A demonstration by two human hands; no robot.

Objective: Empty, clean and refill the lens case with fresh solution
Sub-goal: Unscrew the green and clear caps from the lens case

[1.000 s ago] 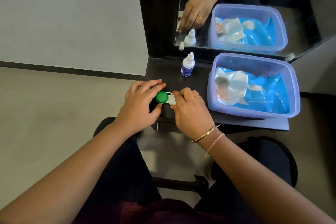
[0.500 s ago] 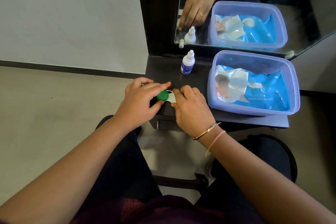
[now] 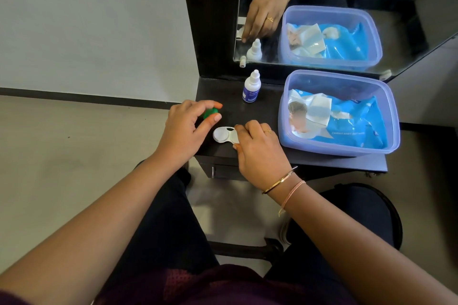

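Green and round, the small screw cap (image 3: 210, 113) sits pinched between the thumb and curled fingertips of the left hand (image 3: 187, 129), just beside and behind the lens case (image 3: 224, 134) and apart from it. Whether the cap touches the tabletop cannot be told.

White smooth plastic forms the case, which lies flat near the front edge of the dark matte table (image 3: 247, 116). Its left well is uncovered, a shallow circular cup with a raised rim; a small dark oval shows on the bridge beside it. The right half is hidden under the right hand (image 3: 257, 148), whose bent fingers and thumb grip that end and hold it against the table. A thin metal bangle (image 3: 278, 182) and a pale thread band circle that wrist.

Behind the case stands a small white dropper bottle (image 3: 251, 86), upright, with a conical nozzle and a blue label. To the right sits a translucent bluish plastic tub (image 3: 342, 152) with rounded corners, holding a glossy, crinkled blue wipes pack (image 3: 354, 124). A mirror (image 3: 396, 7) behind reflects the tub and bottle.
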